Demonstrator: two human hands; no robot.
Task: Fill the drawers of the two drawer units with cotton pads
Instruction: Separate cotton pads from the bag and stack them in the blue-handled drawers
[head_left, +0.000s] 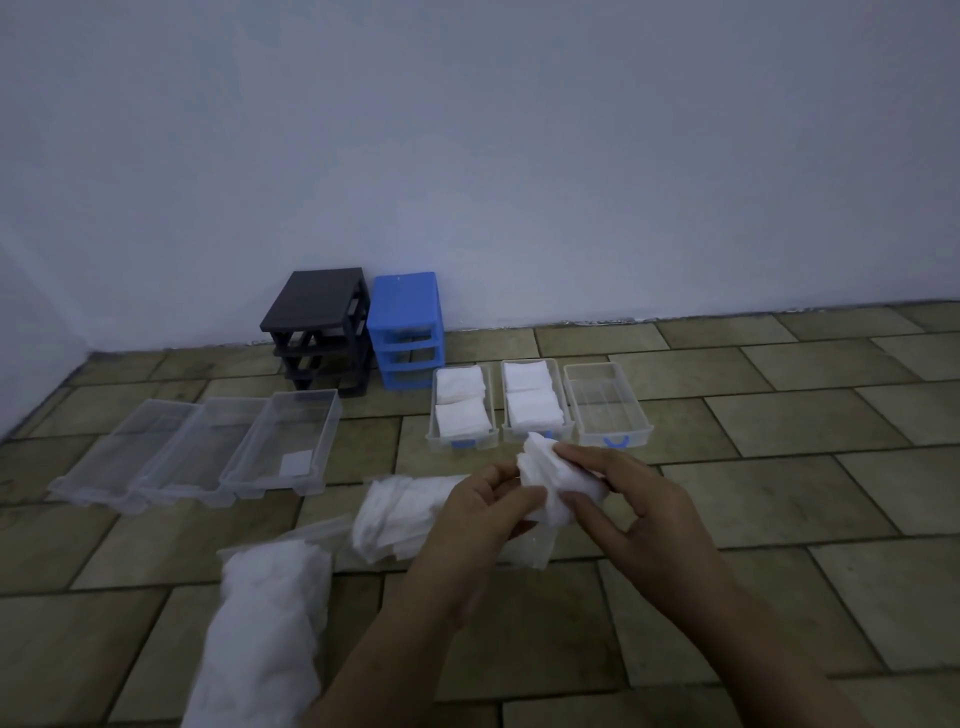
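Note:
Both of my hands hold a stack of white cotton pads (545, 475) above the floor: my left hand (483, 514) pinches its near left side, my right hand (623, 499) grips its right end. A black drawer frame (317, 325) and a blue drawer frame (405, 327) stand at the wall with no drawers in them. Three clear drawers with blue handles lie right of centre: two (460, 410) (535, 400) hold cotton pads, the third (608, 405) holds none. Three more clear drawers (208, 447) lie at the left; the nearest (291, 441) has a single pad.
An opened clear bag of cotton pads (400, 514) lies on the tiled floor under my hands. A second, full bag (265, 629) lies at the lower left. The wall (519, 156) closes off the far side, with bare tiles to the right.

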